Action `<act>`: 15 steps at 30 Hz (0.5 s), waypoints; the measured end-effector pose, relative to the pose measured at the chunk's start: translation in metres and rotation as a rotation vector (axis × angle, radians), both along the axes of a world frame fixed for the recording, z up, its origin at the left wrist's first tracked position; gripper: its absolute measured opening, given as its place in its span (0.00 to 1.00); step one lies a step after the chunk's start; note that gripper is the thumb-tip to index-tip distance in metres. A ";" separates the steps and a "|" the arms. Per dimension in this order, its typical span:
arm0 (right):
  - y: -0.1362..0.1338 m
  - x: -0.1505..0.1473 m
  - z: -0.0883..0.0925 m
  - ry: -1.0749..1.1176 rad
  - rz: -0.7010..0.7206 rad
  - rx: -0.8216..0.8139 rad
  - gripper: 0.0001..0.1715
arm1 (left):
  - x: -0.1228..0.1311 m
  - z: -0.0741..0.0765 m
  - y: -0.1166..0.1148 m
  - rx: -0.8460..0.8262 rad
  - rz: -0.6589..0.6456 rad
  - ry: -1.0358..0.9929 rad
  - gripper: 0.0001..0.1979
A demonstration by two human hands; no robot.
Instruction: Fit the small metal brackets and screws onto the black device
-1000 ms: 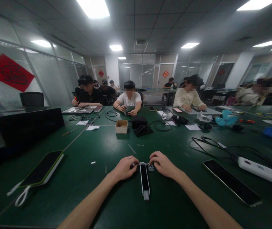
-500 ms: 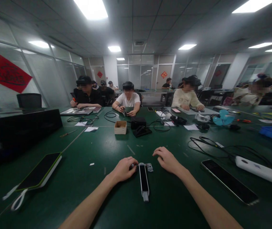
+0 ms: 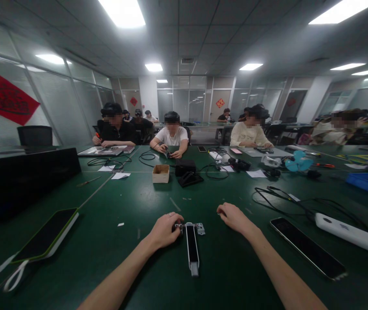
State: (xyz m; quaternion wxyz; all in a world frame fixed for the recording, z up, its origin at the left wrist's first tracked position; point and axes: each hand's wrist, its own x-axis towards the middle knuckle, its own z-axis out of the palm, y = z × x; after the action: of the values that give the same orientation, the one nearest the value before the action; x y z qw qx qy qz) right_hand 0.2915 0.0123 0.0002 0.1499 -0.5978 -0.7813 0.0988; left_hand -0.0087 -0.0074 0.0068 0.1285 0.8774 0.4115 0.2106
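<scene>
Right hand (image 3: 235, 218) has moved farther right, grip unclear; left fingers (image 3: 175, 219) pinch metal fitting (image 3: 180, 226).

Office-like workroom: long green tables (image 3: 229, 267), seated workers (image 3: 175, 136), glass partitions (image 3: 57, 92), tiled ceiling (image 3: 193, 38), light panels (image 3: 122, 12).

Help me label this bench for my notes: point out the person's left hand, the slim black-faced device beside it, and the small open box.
Left hand (image 3: 164, 231): head view, back of the hand.
Slim device (image 3: 192, 246): head view, middle of its black face.
Small open box (image 3: 160, 177): head view, its near outer wall.
</scene>
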 end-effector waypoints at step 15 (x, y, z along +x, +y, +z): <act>-0.036 -0.074 0.017 0.345 0.268 0.070 0.04 | 0.007 -0.001 -0.006 0.217 -0.055 -0.101 0.09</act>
State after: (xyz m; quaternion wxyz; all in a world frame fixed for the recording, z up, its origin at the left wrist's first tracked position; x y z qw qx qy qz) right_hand 0.2174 -0.0236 0.0170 0.2874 -0.4574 -0.8194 0.1916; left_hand -0.0013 -0.0133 0.0054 0.0593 0.8853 0.3550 0.2944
